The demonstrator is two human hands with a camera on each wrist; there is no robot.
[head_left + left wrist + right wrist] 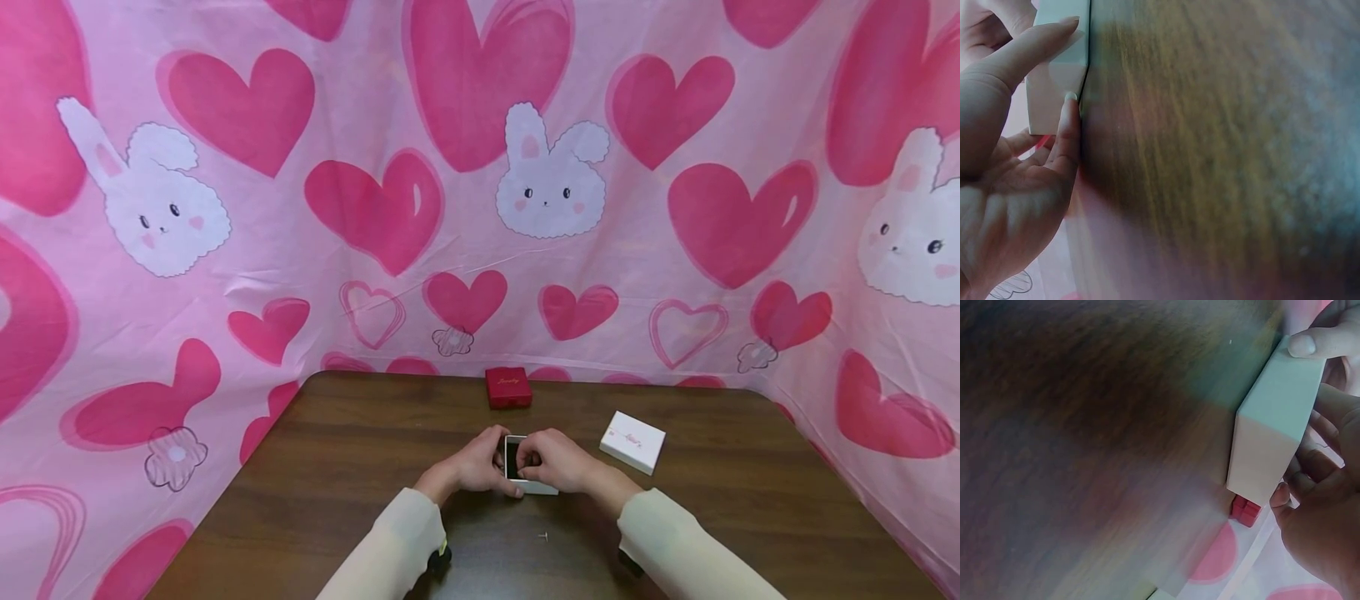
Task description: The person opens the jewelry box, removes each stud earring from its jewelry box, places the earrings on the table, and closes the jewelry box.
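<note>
A small white open box (542, 488) with a black lining (512, 458) stands on the table between both hands. My left hand (478, 463) grips its left side. In the left wrist view the left thumb (1035, 50) lies along the box's near wall (1060, 65) and a fingertip touches its lower edge. Over the box, my right hand (561, 460) bends its fingers down inside, by the lining. Whether those fingertips pinch anything is hidden. From the right wrist view, the right hand (1329, 500) is beside the box's side wall (1260, 453).
A white lid (633, 442) with pink print lies to the right of the hands. Behind them, near the table's back edge, sits a red box (508, 387). A tiny thin T-shaped piece (543, 536) lies in front on the brown table (337, 500). Pink heart-patterned cloth (465, 250) encloses the table.
</note>
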